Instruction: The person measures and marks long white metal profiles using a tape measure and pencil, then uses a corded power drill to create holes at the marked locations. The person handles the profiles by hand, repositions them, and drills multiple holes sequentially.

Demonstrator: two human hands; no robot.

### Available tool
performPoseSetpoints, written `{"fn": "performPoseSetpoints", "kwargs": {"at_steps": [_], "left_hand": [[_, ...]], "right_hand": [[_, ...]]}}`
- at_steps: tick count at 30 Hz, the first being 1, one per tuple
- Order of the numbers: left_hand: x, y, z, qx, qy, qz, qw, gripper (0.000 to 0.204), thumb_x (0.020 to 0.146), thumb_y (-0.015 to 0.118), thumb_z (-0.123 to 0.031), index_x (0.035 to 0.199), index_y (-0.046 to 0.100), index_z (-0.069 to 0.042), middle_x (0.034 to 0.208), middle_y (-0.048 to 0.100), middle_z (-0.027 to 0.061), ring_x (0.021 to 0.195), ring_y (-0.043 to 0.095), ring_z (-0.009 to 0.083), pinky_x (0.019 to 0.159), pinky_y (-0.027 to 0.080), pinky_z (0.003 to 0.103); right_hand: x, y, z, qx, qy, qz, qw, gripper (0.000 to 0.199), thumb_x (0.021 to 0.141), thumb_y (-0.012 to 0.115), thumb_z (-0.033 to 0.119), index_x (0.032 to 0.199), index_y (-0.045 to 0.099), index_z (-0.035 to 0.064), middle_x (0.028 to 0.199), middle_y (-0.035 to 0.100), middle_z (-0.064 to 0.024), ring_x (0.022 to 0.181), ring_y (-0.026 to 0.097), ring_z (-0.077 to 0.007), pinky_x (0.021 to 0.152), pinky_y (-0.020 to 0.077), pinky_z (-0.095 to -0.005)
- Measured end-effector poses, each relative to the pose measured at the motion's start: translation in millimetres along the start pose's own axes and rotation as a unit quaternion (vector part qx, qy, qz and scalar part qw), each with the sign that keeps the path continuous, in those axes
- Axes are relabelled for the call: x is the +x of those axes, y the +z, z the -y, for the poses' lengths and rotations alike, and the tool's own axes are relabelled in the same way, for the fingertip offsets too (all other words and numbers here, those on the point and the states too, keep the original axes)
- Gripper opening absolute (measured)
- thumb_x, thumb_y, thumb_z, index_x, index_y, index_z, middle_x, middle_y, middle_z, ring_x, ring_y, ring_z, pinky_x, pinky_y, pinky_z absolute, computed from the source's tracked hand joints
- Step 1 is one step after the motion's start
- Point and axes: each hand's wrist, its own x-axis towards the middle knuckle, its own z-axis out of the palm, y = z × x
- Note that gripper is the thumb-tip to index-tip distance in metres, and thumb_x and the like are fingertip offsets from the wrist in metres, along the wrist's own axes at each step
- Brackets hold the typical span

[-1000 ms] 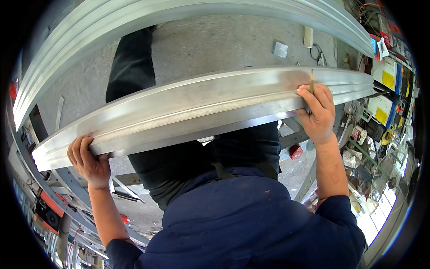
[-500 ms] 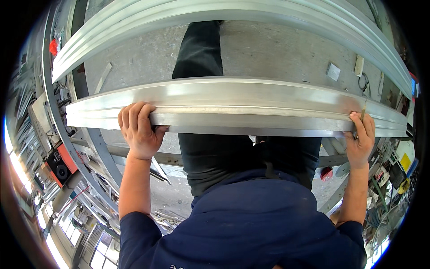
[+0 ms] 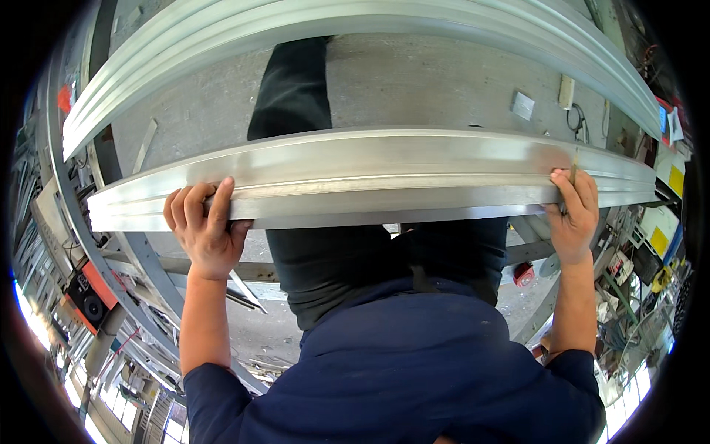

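A long silvery aluminium profile (image 3: 384,159) with a lengthwise ridge lies crosswise in front of my body, above my thighs. My left hand (image 3: 207,229) grips its near edge toward the left end, fingers bent over the ridge and thumb at the lower edge. Toward the right end, my right hand (image 3: 573,214) grips the same edge, with the thumb at the lower edge. A thin pencil-like stick (image 3: 574,166) pokes up from between the right fingers; its exact kind is too small to tell.
Farther off, more ribbed aluminium profiles (image 3: 355,18) run across. On the grey floor (image 3: 414,81) lie a small silvery square piece (image 3: 523,105) and a cable (image 3: 577,118). A black and orange speaker-like box (image 3: 92,296) stands at left, a red round object (image 3: 523,274) at lower right.
The whole view has shifted, so the profile and both hands appear farther left. The profile looks slightly more tilted, its left end lower. My left fingers look more raised; both hands stay on it.
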Motion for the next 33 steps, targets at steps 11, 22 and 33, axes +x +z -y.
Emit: {"fn": "performPoseSetpoints", "kwargs": {"at_steps": [11, 22, 33], "left_hand": [[14.3, 20.6, -74.6, -0.042, 0.023, -0.040, 0.998, 0.058, 0.078, 0.081, -0.052, 0.132, 0.066, -0.035, 0.135, 0.059, 0.0051, 0.127, 0.053, 0.0289, 0.118, 0.023, 0.059], [14.7, 26.0, -75.3, -0.043, 0.020, -0.067, 0.997, 0.058, 0.077, 0.081, -0.049, 0.132, 0.067, -0.037, 0.126, 0.061, 0.0007, 0.117, 0.056, 0.0247, 0.115, 0.026, 0.054], [14.8, 29.7, -75.4, -0.038, 0.022, -0.078, 0.996, 0.057, 0.081, 0.077, -0.049, 0.135, 0.065, -0.040, 0.130, 0.063, 0.0014, 0.122, 0.056, 0.0261, 0.116, 0.026, 0.053]], "right_hand": [[3.0, -2.7, 2.4, -0.008, -0.006, -0.001, 1.000, 0.045, 0.065, 0.079, 0.004, 0.109, 0.071, 0.0007, 0.108, 0.071, -0.0120, 0.104, 0.062, -0.0345, 0.093, 0.0500, -0.0428], [7.6, -17.1, 8.1, 0.063, 0.028, 0.025, 0.997, 0.049, 0.071, 0.082, 0.003, 0.118, 0.068, 0.0005, 0.117, 0.070, -0.0143, 0.109, 0.063, -0.0341, 0.097, 0.0496, -0.0437], [140.1, 13.0, 120.5, 0.477, 0.000, 0.103, 0.873, 0.016, 0.100, 0.064, 0.016, 0.103, 0.068, 0.0014, 0.089, 0.072, -0.0125, 0.072, 0.063, -0.0207, 0.066, 0.0495, -0.0330]]}}
